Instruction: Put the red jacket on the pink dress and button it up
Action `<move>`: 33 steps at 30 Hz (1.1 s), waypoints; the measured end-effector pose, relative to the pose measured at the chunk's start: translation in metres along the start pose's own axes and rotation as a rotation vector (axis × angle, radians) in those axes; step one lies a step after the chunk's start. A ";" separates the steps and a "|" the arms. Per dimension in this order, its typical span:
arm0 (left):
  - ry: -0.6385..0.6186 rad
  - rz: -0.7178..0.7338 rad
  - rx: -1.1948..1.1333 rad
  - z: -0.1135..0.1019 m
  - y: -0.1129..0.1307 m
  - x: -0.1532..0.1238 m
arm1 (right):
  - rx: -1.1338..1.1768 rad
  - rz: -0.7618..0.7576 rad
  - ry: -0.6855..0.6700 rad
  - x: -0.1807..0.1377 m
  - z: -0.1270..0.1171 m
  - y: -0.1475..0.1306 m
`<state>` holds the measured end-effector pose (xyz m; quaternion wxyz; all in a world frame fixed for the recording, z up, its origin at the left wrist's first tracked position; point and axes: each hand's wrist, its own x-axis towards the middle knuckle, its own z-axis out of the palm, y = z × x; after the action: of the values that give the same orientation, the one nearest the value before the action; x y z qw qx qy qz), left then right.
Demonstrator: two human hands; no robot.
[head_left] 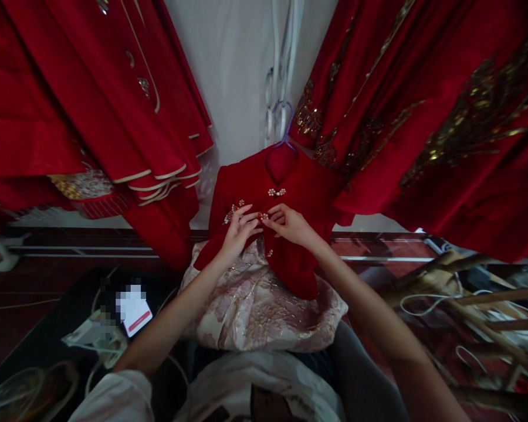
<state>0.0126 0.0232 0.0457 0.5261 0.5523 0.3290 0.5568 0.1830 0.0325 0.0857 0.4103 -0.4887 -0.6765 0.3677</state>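
Note:
A red jacket (242,170) hangs on a thin purple hanger (286,138) in front of me, its lower front parted. Jewelled flower-shaped fasteners run down its front; the upper one (277,192) spans both sides. My right hand (290,224) pinches the middle flower-shaped fastener (264,216) between thumb and fingers. From the other side, my left hand (240,233) holds the jacket's front edge, fingertips close to the same fastener and its thumb hidden. A lower fastener (270,253) hangs loose below. Beaded trim (232,212) decorates the jacket beside my left fingers.
Pale pink brocade cloth (264,316) covers my lap under the jacket. Red garments hang on both sides, the left ones (70,99) with pale edging, the right ones (457,152) with gold beading. A lit phone (134,310) lies at left; wooden bars (501,296) stand at right.

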 end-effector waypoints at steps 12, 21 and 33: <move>0.200 0.242 0.589 -0.044 -0.010 0.032 | -0.012 -0.096 0.174 0.015 0.005 0.009; 0.265 0.240 0.535 -0.064 -0.054 0.066 | 0.065 -0.072 0.118 0.030 0.018 0.009; 0.220 0.033 0.128 -0.054 -0.038 0.068 | -0.009 -0.032 0.278 0.072 0.050 0.033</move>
<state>-0.0195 0.1081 0.0183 0.4415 0.5257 0.4104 0.6003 0.1358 0.1055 0.0510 0.5038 -0.5257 -0.6225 0.2868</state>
